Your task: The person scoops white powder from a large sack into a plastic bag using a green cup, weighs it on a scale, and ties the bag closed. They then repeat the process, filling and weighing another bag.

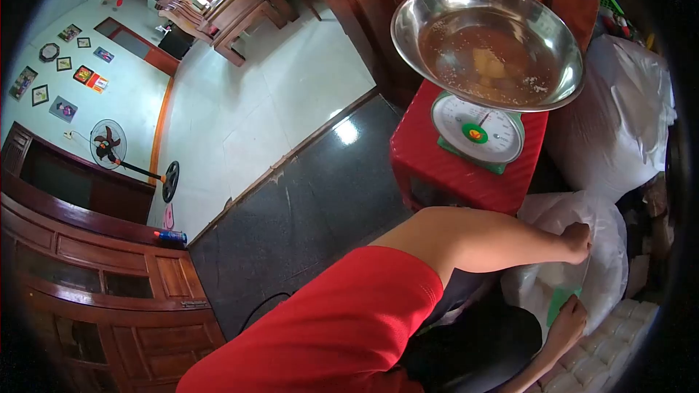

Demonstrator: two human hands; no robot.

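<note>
My left hand (577,242), at the end of a bent arm in a red sleeve, is closed on the upper edge of a translucent white plastic bag (530,276). The bag stands on the floor with its mouth facing me and pale contents partly showing. Lower down, my right hand (570,316) grips a green plastic piece (559,304) at the bag's opening. Its full shape is hidden, so its exact kind cannot be made out.
A red plastic stool (415,145) carries a dial scale (477,131) topped by a wide metal bowl (408,36) with white bits inside. Another full white bag (615,116) stands behind. Wrapped packs (619,335) lie at the lower right. A standing fan (109,144) is far left.
</note>
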